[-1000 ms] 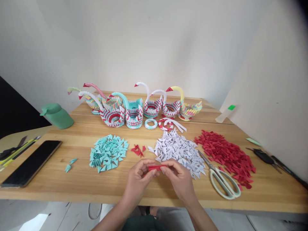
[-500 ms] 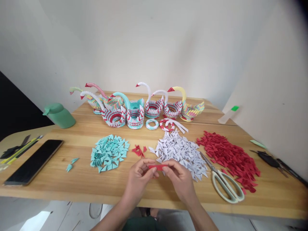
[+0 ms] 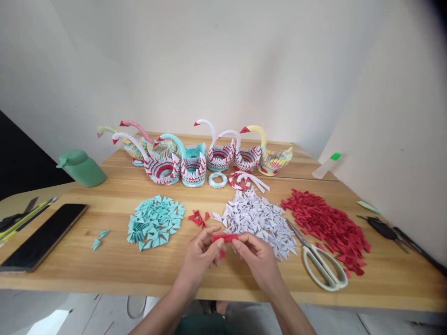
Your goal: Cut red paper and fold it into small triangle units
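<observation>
A narrow folded strip of red paper (image 3: 225, 238) is stretched between my two hands above the table's front part. My left hand (image 3: 200, 256) pinches its left end between thumb and fingers, and my right hand (image 3: 257, 258) grips the right end. Below the strip, by my left fingers, a small bit of red shows; what it is I cannot make out. Just beyond my hands lies a heap of white folded paper triangles (image 3: 256, 218). A few red folded pieces (image 3: 197, 217) rest to its left, next to a pile of turquoise triangles (image 3: 157, 221).
Scissors (image 3: 323, 263) lie right of my hands, beside a red triangle heap (image 3: 328, 228). Several folded-paper swans (image 3: 193, 170) stand at the back, with paper rings (image 3: 218, 180) before them. A phone (image 3: 45, 237) and a green jug (image 3: 82, 168) are at left.
The red paper strip stays between both hands, and the fingers have shifted slightly on it. A small red bit now shows beneath it. The whole view has moved a little.
</observation>
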Demonstrator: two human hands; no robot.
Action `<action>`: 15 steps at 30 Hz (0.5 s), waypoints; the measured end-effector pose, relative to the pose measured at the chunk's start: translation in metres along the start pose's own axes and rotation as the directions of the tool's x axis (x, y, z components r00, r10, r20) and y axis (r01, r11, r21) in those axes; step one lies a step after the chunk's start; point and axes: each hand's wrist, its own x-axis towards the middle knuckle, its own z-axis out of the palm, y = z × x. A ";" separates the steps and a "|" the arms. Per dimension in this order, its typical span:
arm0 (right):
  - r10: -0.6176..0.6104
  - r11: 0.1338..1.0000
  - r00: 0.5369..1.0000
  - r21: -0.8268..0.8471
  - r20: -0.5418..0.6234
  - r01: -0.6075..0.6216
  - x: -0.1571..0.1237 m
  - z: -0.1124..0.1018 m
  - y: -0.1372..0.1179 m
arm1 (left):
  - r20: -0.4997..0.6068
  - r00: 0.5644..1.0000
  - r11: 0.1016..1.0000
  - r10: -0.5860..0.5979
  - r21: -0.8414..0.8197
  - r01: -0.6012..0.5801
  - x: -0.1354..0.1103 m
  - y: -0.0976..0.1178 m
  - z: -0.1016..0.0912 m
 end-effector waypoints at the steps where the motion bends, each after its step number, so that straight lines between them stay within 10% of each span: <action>1: 0.000 1.000 1.000 -0.004 -0.001 0.000 0.000 0.000 0.000 | 0.020 1.000 1.000 -0.008 0.017 0.007 0.000 0.000 0.000; 15: 0.021 0.999 0.999 0.035 -0.038 -0.019 -0.001 0.001 -0.001 | 0.002 0.999 0.997 0.049 0.064 -0.049 -0.001 0.001 0.002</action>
